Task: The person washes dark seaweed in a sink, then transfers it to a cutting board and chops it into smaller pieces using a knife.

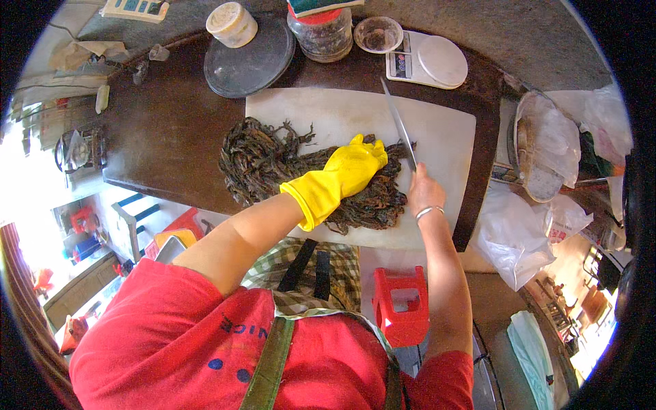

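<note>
A heap of dark brown, stringy leafy material, perhaps preserved vegetables [256,169], lies across a white cutting board [435,128]. My left hand [359,159], in a yellow rubber glove, presses on the heap near its right end, its fingers curled over the strands. My bare right hand [426,192] grips the handle of a long-bladed knife [398,118]. The blade points away from me and leans slightly left, just at the right edge of the heap. My right palm hides most of the handle.
Along the far edge of the dark table [164,113] stand a tub [231,24] on a round dark lid [251,61], a red-lidded jar [322,38], a clear bowl [378,35] and a white kitchen scale [428,59]. Plastic bags [512,230] hang at the right; a red stool [402,307] stands below.
</note>
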{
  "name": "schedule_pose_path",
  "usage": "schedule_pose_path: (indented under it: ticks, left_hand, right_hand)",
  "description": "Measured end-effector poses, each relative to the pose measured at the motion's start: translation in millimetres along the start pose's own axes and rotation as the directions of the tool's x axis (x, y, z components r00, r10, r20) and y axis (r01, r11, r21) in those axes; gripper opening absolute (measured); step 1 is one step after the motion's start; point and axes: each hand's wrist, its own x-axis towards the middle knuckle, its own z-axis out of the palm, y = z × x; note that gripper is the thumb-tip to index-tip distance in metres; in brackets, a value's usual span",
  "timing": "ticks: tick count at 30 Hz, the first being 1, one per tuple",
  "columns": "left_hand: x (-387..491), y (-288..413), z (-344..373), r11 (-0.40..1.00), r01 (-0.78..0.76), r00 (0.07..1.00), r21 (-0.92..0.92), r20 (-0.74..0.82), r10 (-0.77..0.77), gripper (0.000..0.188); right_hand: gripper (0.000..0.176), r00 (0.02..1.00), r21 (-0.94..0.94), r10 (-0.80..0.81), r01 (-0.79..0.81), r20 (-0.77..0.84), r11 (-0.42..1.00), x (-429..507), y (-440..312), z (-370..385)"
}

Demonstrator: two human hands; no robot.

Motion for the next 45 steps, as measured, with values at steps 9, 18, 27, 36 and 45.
schedule_pose_path:
  ticks: [9,18,27,36,45]
  left_hand:
    - [-4.1,1.4,-4.1,0.999,0.054,0.998,-0.011,-0.038,-0.054,0.041]
    - [-1.3,-2.9,2.1,1.0,0.029,0.995,-0.008,-0.097,-0.029,0.031]
    - [-10.2,5.5,-6.6,0.972,0.227,0.951,-0.067,-0.198,-0.236,0.046]
    - [-6.0,5.5,-8.9,0.941,0.263,0.965,-0.213,0.073,-0.253,0.038]
    - [-9.1,8.0,-3.0,0.969,0.204,0.979,-0.139,-0.003,-0.206,0.038]
  right_hand:
    - [0.029,0.994,0.07,-0.031,0.039,-0.107,0.997,9.5,3.2,4.8]
    - [0.023,0.997,0.046,-0.055,0.057,-0.056,0.997,21.0,-5.0,25.6]
    - [0.026,0.997,-0.004,-0.02,0.02,0.07,1.0,-14.0,-1.7,-23.8]
    - [0.028,0.999,-0.004,-0.015,0.014,-0.032,1.0,14.6,-0.8,20.6]
    - [0.021,0.988,-0.021,0.025,-0.022,0.154,1.0,-42.7,-11.7,-24.7]
